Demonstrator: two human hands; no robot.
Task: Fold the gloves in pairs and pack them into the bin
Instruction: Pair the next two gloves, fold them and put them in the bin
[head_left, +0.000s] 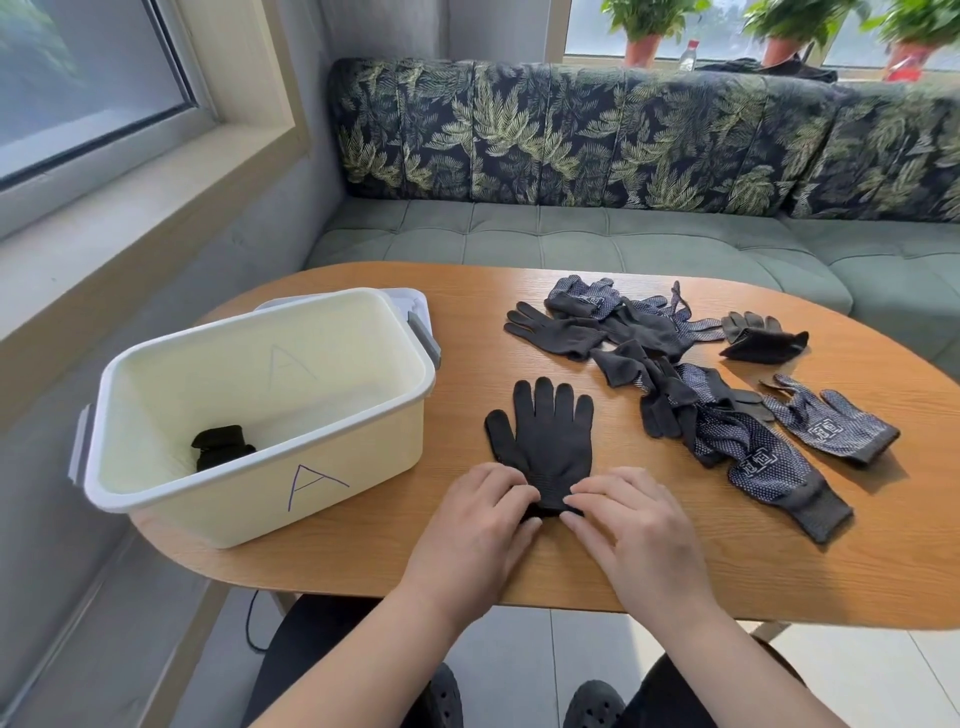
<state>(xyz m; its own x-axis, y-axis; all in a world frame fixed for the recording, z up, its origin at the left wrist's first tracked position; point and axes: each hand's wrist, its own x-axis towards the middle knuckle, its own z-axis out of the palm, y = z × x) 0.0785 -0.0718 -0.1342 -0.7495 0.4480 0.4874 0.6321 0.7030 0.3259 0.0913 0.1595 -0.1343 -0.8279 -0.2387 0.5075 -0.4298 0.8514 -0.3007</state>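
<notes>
Wood table (753, 566) by sofa (571, 234); L hand (478, 525), R hand (639, 530) fingers pinch glove (545, 436) cuff.

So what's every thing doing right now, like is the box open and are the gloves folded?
bin: open, no lid on.
black bundle: folded up, inside the bin.
black glove: flat, unfolded, fingers spread.
left hand: pinching the glove's cuff.
right hand: pinching the glove's cuff.
glove pile: loose, tangled, unfolded.
</notes>
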